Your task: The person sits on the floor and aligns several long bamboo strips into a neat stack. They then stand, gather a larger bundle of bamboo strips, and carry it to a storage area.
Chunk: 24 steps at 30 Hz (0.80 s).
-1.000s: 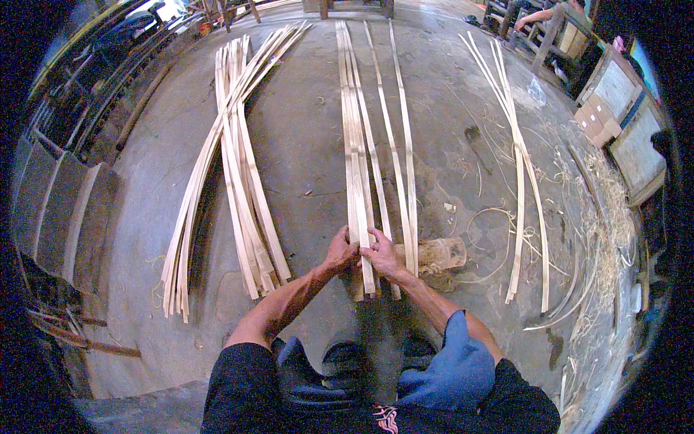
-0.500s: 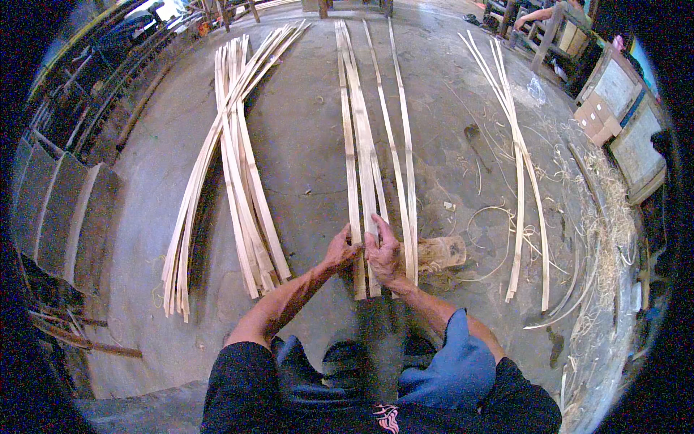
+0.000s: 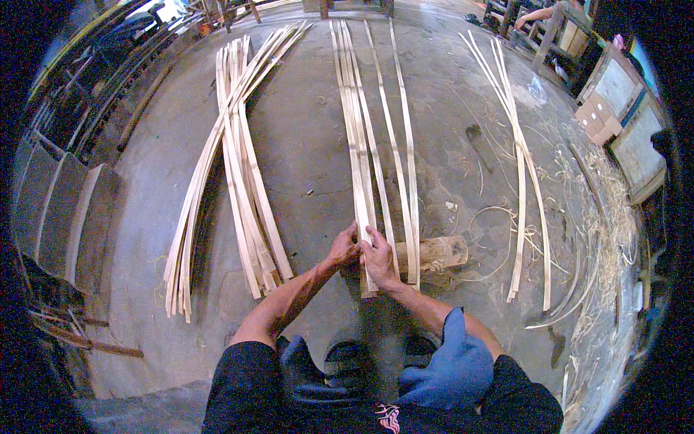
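Observation:
Long, pale bamboo strips (image 3: pixel 354 130) run away from me across the floor in the middle. My left hand (image 3: pixel 345 248) is closed on the left edge of this group near its close end. Opposite it, my right hand (image 3: pixel 379 262) grips the same strips from the right, fingers curled over them. The two hands nearly touch. Just right of them, a couple of separate strips (image 3: pixel 402 130) lie apart, their near ends over a short log (image 3: pixel 442 253). How many strips are between my fingers is hidden.
On the left, a bundle of strips (image 3: pixel 242 188) lies crossed over itself. Several more strips (image 3: pixel 519 166) cross on the right. Curly shavings (image 3: pixel 603 239) heap along the right side, near leaning panels (image 3: pixel 614 87). Grey steps (image 3: pixel 72 217) stand at left; a person's arm (image 3: pixel 536 16) shows far right.
The middle strips have been drawn closer together and shifted slightly left at their near ends. My right hand has moved a little left and down, nearer my left hand.

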Tool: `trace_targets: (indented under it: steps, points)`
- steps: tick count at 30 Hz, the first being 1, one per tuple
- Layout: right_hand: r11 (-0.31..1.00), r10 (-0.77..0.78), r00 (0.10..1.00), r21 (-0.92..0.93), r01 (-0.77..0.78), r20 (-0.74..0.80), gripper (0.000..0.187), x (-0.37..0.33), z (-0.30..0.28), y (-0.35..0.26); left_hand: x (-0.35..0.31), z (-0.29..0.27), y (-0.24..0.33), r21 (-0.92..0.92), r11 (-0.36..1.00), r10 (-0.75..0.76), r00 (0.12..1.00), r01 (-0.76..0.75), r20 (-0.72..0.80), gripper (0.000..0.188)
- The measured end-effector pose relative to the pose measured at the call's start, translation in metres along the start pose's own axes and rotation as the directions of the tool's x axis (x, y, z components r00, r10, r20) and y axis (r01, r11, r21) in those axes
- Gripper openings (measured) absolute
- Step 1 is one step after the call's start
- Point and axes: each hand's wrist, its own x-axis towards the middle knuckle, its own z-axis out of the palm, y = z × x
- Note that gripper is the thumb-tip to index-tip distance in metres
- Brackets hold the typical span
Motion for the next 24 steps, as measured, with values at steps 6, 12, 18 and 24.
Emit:
trace_targets:
  steps: [6,12,18,24]
  points:
    - [0.993,0.095,0.995,-0.065,-0.097,-0.031,0.04,-0.022,0.013,0.001,-0.01,-0.006,0.017,-0.072,0.997,0.011,0.999,-0.008,0.037,0.048]
    - [0.991,0.027,1.0,-0.135,-0.027,-0.006,0.045,-0.019,0.011,0.017,-0.011,-0.021,0.029,-0.127,0.967,-0.232,0.97,0.222,-0.072,0.044]
    - [0.812,-0.096,0.971,-0.547,0.203,0.217,0.054,-0.029,0.002,0.005,-0.011,-0.021,0.046,-0.063,0.982,-0.183,0.972,0.176,-0.149,0.046]
    - [0.399,-0.221,0.909,-0.817,0.416,0.355,0.049,-0.038,-0.005,-0.01,-0.001,-0.016,0.034,0.026,0.994,-0.105,0.983,0.11,-0.153,0.046]
